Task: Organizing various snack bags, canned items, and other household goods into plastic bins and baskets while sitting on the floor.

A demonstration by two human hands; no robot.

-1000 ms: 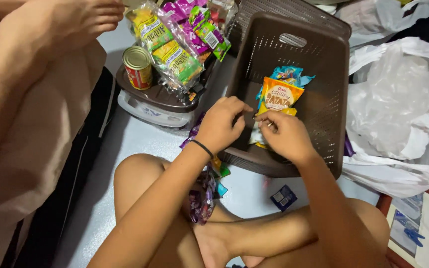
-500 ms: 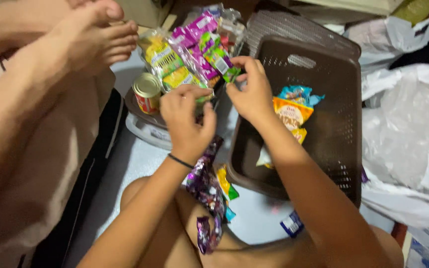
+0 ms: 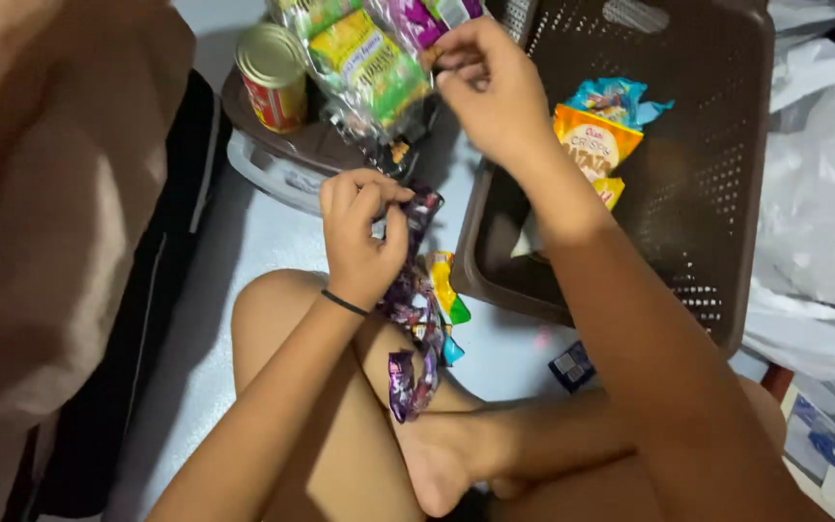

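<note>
Down on the pale floor (image 3: 215, 319), the left hand (image 3: 361, 237) pinches a dangling purple sachet strip (image 3: 413, 319) to keep it untangled, while the right hand (image 3: 490, 87) nips a clear-bagged snack bundle (image 3: 369, 63) beside the brown basket (image 3: 727, 145).

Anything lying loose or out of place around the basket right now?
Yes. A small dark blue packet lies alone on the floor just outside the brown basket. A yellow-green sachet lies beside the basket's corner, next to the purple sachet strip that the left hand pinches.
</note>
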